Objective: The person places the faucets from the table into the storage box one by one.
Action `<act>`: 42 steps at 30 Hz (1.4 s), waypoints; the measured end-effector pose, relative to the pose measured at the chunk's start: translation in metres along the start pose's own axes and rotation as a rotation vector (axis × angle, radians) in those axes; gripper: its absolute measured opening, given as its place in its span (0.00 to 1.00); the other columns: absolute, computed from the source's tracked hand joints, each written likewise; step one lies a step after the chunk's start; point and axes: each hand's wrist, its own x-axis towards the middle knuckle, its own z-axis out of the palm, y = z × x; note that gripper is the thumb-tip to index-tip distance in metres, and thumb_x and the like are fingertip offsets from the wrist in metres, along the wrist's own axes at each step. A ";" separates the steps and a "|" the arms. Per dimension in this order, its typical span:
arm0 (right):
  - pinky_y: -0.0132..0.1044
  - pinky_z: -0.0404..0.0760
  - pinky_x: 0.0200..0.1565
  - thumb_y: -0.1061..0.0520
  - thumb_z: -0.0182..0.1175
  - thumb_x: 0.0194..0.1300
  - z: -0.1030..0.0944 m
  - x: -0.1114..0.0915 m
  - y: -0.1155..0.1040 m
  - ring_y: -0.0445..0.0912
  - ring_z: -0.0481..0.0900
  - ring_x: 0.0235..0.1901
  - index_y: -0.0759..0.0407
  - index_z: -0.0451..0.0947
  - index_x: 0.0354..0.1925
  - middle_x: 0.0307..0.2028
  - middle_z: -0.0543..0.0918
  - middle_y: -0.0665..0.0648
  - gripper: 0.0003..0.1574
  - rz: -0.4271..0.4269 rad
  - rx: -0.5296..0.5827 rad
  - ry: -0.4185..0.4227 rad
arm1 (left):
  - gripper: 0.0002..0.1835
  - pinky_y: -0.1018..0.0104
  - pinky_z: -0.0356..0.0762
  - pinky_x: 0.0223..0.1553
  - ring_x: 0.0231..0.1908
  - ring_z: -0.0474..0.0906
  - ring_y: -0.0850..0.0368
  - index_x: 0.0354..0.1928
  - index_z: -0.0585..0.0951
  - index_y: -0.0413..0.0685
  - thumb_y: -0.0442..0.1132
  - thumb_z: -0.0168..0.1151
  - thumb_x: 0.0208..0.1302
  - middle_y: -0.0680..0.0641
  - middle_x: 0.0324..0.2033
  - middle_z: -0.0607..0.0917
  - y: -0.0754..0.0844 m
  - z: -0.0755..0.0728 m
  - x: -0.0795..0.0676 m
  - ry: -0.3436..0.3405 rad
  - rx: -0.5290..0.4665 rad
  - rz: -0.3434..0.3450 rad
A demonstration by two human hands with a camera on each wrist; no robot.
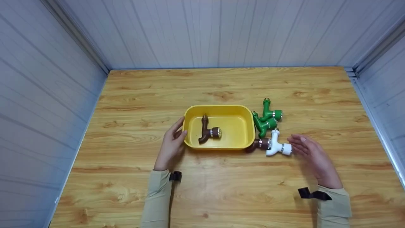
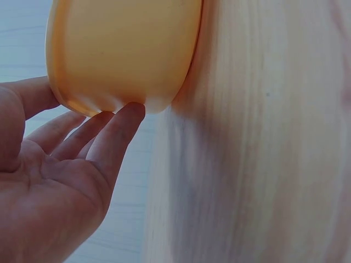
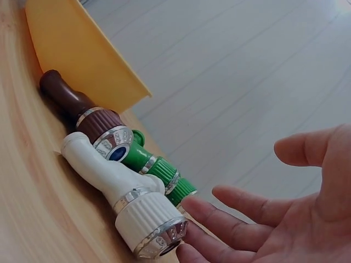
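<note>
At its left end, my left hand [image 1: 172,144] grips a yellow plastic basin [image 1: 221,147]. In the left wrist view the fingers [image 2: 118,131] press against the outer wall and the thumb lies at the rim. A brown tap [image 1: 205,131] lies inside the basin. My right hand [image 1: 313,156] is beside the knob of a white tap [image 1: 275,146], fingers extended and thumb apart. Whether the fingertips touch that knob I cannot tell. Another brown tap [image 3: 82,104] lies between the white one and the basin, partly hidden by the rim in the head view.
Two green taps [image 1: 267,112] lie against each other at the basin's right side. Everything stands on a wood-grain table [image 1: 142,95]. Pale panel walls [image 1: 202,34] enclose it at the back and both sides. Black straps [image 1: 314,193] show at both wrists.
</note>
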 end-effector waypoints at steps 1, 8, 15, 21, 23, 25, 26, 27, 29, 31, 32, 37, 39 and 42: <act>0.33 0.72 0.58 0.47 0.42 0.77 0.001 0.000 -0.001 0.46 0.74 0.57 0.78 0.59 0.63 0.56 0.77 0.62 0.35 0.013 -0.025 0.005 | 0.29 0.52 0.72 0.57 0.61 0.67 0.35 0.70 0.61 0.38 0.26 0.52 0.69 0.37 0.68 0.63 0.000 0.000 0.000 -0.001 -0.003 0.000; 0.30 0.71 0.58 0.48 0.41 0.77 0.002 0.001 0.000 0.44 0.74 0.56 0.76 0.61 0.63 0.54 0.78 0.58 0.33 0.042 -0.057 0.019 | 0.29 0.50 0.72 0.57 0.62 0.66 0.37 0.71 0.61 0.39 0.27 0.53 0.69 0.38 0.68 0.62 -0.001 -0.001 0.001 -0.003 -0.018 0.000; 0.28 0.71 0.57 0.47 0.45 0.76 0.006 0.003 0.004 0.43 0.75 0.55 0.75 0.61 0.64 0.52 0.81 0.56 0.34 0.057 -0.062 0.056 | 0.29 0.52 0.71 0.58 0.63 0.65 0.39 0.71 0.61 0.41 0.28 0.53 0.69 0.39 0.68 0.62 -0.001 -0.001 0.000 0.001 -0.023 -0.014; 0.25 0.73 0.54 0.58 0.54 0.71 0.009 0.004 0.011 0.39 0.73 0.54 0.74 0.58 0.66 0.57 0.74 0.64 0.33 0.079 -0.194 0.076 | 0.29 0.53 0.71 0.58 0.63 0.65 0.39 0.71 0.61 0.42 0.28 0.53 0.69 0.40 0.69 0.62 0.000 0.000 -0.001 0.003 -0.034 -0.016; 0.23 0.73 0.53 0.63 0.55 0.69 0.009 0.004 0.014 0.38 0.72 0.53 0.74 0.57 0.66 0.58 0.71 0.69 0.32 0.059 -0.257 0.065 | 0.29 0.52 0.70 0.58 0.63 0.65 0.39 0.71 0.61 0.42 0.28 0.52 0.70 0.39 0.69 0.62 -0.001 0.000 -0.001 -0.002 -0.038 -0.014; 0.23 0.73 0.52 0.67 0.55 0.67 0.009 0.005 0.016 0.39 0.72 0.53 0.74 0.57 0.66 0.59 0.70 0.72 0.33 0.034 -0.284 0.061 | 0.29 0.51 0.70 0.58 0.63 0.65 0.38 0.71 0.61 0.41 0.28 0.52 0.69 0.38 0.69 0.61 -0.001 -0.001 0.000 -0.007 -0.035 -0.006; 0.23 0.73 0.52 0.69 0.56 0.66 0.009 0.005 0.017 0.39 0.73 0.53 0.74 0.57 0.66 0.59 0.69 0.73 0.33 0.024 -0.293 0.059 | 0.29 0.51 0.70 0.58 0.63 0.65 0.37 0.71 0.61 0.40 0.27 0.52 0.69 0.38 0.69 0.61 -0.001 -0.001 0.000 -0.010 -0.031 -0.003; 0.24 0.73 0.52 0.70 0.56 0.65 0.009 0.005 0.017 0.39 0.73 0.52 0.75 0.57 0.66 0.58 0.69 0.74 0.33 0.011 -0.299 0.056 | 0.29 0.50 0.71 0.58 0.63 0.65 0.37 0.71 0.61 0.40 0.27 0.52 0.69 0.38 0.69 0.61 -0.001 -0.001 0.000 -0.013 -0.033 0.000; 0.24 0.74 0.51 0.72 0.56 0.64 0.009 0.005 0.019 0.38 0.74 0.52 0.74 0.57 0.66 0.58 0.69 0.75 0.34 -0.005 -0.307 0.051 | 0.29 0.50 0.71 0.57 0.62 0.65 0.36 0.71 0.60 0.39 0.27 0.52 0.69 0.37 0.69 0.60 -0.002 -0.002 0.001 -0.021 -0.030 0.005; 0.25 0.74 0.51 0.73 0.56 0.63 0.008 0.005 0.019 0.38 0.74 0.51 0.75 0.58 0.66 0.58 0.69 0.75 0.34 -0.018 -0.315 0.050 | 0.29 0.50 0.71 0.57 0.62 0.65 0.36 0.71 0.60 0.38 0.26 0.51 0.69 0.37 0.69 0.61 -0.001 -0.002 0.001 -0.024 -0.028 0.010; 0.24 0.74 0.51 0.74 0.56 0.63 0.008 0.005 0.020 0.38 0.74 0.51 0.75 0.58 0.65 0.58 0.69 0.75 0.34 -0.024 -0.319 0.050 | 0.29 0.50 0.71 0.57 0.62 0.65 0.35 0.71 0.60 0.38 0.26 0.51 0.69 0.37 0.69 0.61 -0.001 -0.002 0.001 -0.024 -0.026 0.011; 0.24 0.73 0.52 0.77 0.56 0.59 0.007 0.006 0.022 0.38 0.74 0.51 0.76 0.60 0.64 0.57 0.70 0.76 0.34 -0.029 -0.335 0.061 | 0.29 0.51 0.72 0.57 0.61 0.67 0.36 0.71 0.62 0.40 0.27 0.52 0.69 0.39 0.69 0.62 0.000 -0.001 0.000 -0.013 -0.019 0.002; 0.23 0.72 0.53 0.77 0.57 0.59 0.008 0.006 0.023 0.38 0.73 0.51 0.75 0.61 0.63 0.57 0.70 0.75 0.34 -0.023 -0.339 0.060 | 0.29 0.52 0.72 0.57 0.61 0.67 0.37 0.70 0.62 0.41 0.27 0.53 0.69 0.40 0.69 0.62 -0.001 0.000 0.000 -0.007 -0.015 -0.002; 0.22 0.71 0.53 0.77 0.58 0.59 0.007 0.006 0.024 0.38 0.72 0.52 0.75 0.63 0.62 0.58 0.70 0.74 0.33 -0.017 -0.351 0.053 | 0.29 0.54 0.71 0.58 0.62 0.66 0.39 0.70 0.63 0.41 0.27 0.53 0.68 0.41 0.68 0.63 -0.002 0.000 0.000 0.004 -0.014 -0.006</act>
